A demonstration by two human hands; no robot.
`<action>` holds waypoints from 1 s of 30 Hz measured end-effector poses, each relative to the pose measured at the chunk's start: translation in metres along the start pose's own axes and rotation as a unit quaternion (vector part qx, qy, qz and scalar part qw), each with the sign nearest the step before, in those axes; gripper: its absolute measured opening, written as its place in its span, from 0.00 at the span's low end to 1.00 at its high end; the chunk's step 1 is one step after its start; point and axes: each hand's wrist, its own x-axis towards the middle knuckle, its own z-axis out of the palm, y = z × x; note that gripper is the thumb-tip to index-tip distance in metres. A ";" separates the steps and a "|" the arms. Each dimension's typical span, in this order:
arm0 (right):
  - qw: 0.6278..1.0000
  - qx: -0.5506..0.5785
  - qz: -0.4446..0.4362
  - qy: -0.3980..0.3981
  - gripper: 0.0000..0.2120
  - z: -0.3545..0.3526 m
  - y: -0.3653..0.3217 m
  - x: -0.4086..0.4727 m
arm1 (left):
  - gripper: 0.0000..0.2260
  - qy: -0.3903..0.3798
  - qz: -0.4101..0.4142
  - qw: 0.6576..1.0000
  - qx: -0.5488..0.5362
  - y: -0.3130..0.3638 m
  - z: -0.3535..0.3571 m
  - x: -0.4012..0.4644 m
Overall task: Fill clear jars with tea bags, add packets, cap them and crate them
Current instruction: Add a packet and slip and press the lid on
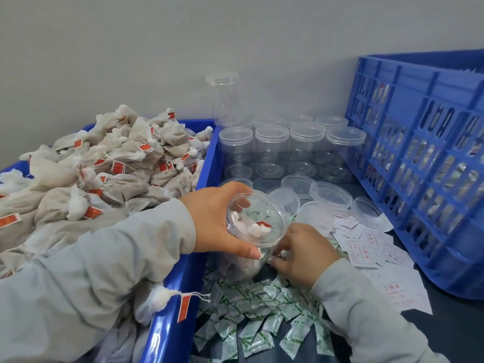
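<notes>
Left of centre, the left hand [220,221] wraps the rim of the open, filled jar [251,231], which rests on the worktop [450,315] beside the blue tub [172,323] heaped with tea bags [104,166]; that hand should hold the mouth upright. Just right, the right hand [303,250] curls its fingers [277,262] over green packets [262,310] at the jar's base; whether one is pinched is hidden. Loose caps [330,195] wait near the crate [424,163], cut off at right.

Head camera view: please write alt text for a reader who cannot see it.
A person's left hand grips the rim of a clear plastic jar holding white tea bags, while the right hand reaches among green-and-white packets beside it. Left, a blue bin of tea bags; behind, empty capped jars.
</notes>
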 end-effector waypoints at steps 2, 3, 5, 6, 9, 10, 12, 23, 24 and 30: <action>0.998 -0.048 0.002 -0.027 0.13 0.007 -0.005 -0.001 | 0.45 0.000 0.003 1.000 0.002 -0.001 0.000 0.001; 0.998 -0.049 0.012 -0.023 0.13 0.009 -0.007 -0.001 | 0.45 -0.002 0.004 1.000 0.001 -0.001 0.000 0.001; 0.999 -0.035 0.028 0.004 0.12 0.011 -0.007 -0.001 | 0.47 -0.010 0.005 1.000 -0.003 0.000 -0.001 0.001; 0.999 -0.037 0.029 0.018 0.11 0.012 -0.006 0.000 | 0.48 -0.015 0.005 1.000 -0.007 0.001 -0.002 0.001; 0.996 -0.030 0.047 0.072 0.10 0.007 0.001 0.001 | 0.50 -0.019 0.008 1.000 -0.009 0.002 -0.002 -0.001; 0.994 -0.004 0.059 0.095 0.10 0.003 0.003 0.002 | 0.50 -0.021 0.009 1.000 -0.007 0.001 -0.002 -0.001; 0.979 0.084 0.071 0.170 0.08 -0.005 0.006 0.004 | 0.52 -0.026 0.008 1.000 -0.001 0.000 -0.002 0.000; 0.918 0.237 -0.097 0.304 0.08 -0.034 -0.029 -0.012 | 0.49 -0.023 0.016 0.999 0.019 -0.004 -0.001 0.001; 0.923 0.231 -0.112 0.288 0.10 -0.033 -0.030 -0.014 | 0.48 -0.024 0.016 0.999 0.016 -0.003 -0.001 0.001; 0.911 0.243 -0.030 0.331 0.11 -0.053 0.002 -0.032 | 0.48 -0.032 0.020 0.999 0.001 -0.004 -0.003 0.001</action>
